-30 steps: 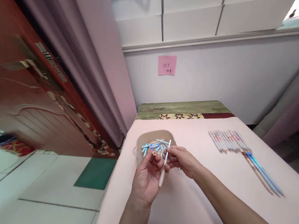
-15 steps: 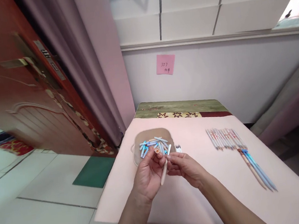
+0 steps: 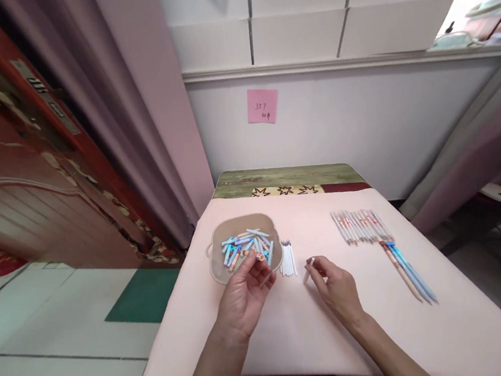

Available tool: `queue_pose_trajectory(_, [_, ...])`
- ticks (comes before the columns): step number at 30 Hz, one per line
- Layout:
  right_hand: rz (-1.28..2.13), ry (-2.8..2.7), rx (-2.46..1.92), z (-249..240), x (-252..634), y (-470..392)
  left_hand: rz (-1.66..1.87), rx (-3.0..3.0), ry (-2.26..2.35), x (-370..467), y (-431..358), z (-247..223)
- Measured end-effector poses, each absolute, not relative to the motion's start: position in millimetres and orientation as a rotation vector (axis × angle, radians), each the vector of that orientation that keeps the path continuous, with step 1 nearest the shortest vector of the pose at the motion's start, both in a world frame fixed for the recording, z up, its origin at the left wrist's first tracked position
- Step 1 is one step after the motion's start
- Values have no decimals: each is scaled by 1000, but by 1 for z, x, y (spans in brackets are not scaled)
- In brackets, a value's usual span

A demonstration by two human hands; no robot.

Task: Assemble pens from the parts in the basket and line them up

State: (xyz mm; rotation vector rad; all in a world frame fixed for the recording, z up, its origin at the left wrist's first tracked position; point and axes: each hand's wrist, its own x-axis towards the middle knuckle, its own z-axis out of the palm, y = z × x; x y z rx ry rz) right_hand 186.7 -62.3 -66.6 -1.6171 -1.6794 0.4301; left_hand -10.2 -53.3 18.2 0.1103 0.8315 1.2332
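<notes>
My left hand (image 3: 245,297) is closed around an orange-brown pen cap (image 3: 260,257), its round open end facing up, in front of the bin. A slim pale pen barrel also seems to be in its fingers, mostly hidden. My right hand (image 3: 336,287) pinches a thin white pen refill (image 3: 307,275), tilted just above the table. Between the hands, beyond the fingertips, lies a row of white refills (image 3: 288,262) with dark tips. At the left, a beige plastic bin (image 3: 217,263) holds a loose pile of blue, white and orange pen parts (image 3: 243,244).
On the right lies a row of pens (image 3: 359,227) side by side. Several longer blue and beige pens (image 3: 407,272) lie in front of it. A pink cloth (image 3: 341,346) covers the table. A pink note (image 3: 263,105) is on the wall behind.
My hands were together at the pale barrel and white stick; they are now apart. My right hand has moved right with a white refill, and the view has shifted right.
</notes>
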Motion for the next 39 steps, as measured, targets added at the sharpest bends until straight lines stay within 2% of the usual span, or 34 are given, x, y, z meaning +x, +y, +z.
queue_pose_trajectory(11, [682,-1578,-1553,-91,182,-60,1239,116,832,-1,-52,12])
queue_pose_trajectory(15, [767,-1493,-1474,-75,181,-63,1217,109,889,6,-53,12])
queue_pose_trajectory(23, [400,-1680,-1377,-6,186,-87,1229,204,938,26,-53,10])
queue_pose_trajectory(39, [-53,-1771,-1330,-4,193,-85,1204,456,1000,51,-60,-6])
